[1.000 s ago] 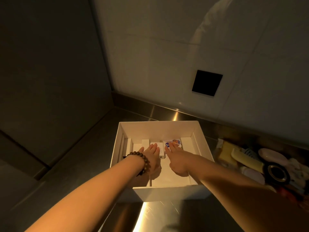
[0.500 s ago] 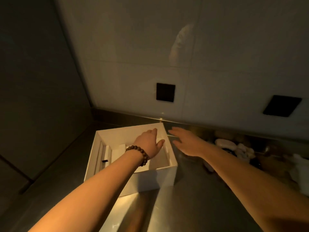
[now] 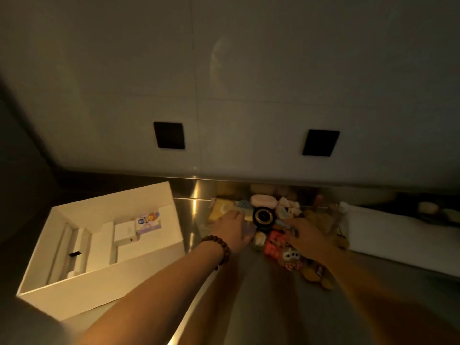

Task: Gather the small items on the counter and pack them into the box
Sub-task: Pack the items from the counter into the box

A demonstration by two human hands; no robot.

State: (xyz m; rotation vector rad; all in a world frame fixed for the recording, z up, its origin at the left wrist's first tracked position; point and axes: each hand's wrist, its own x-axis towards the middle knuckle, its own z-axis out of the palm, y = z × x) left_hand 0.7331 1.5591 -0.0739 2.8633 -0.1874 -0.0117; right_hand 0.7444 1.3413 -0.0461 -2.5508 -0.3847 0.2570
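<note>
Steel counter (image 3: 261,307), tiled wall (image 3: 249,70); white box (image 3: 99,290) left, hands on item pile (image 3: 271,220)

Two black square plates (image 3: 169,135) (image 3: 320,142) sit on the pale tiled wall (image 3: 249,70). A folded white cloth (image 3: 398,235) lies on the steel bench (image 3: 261,307) at the right.
</note>
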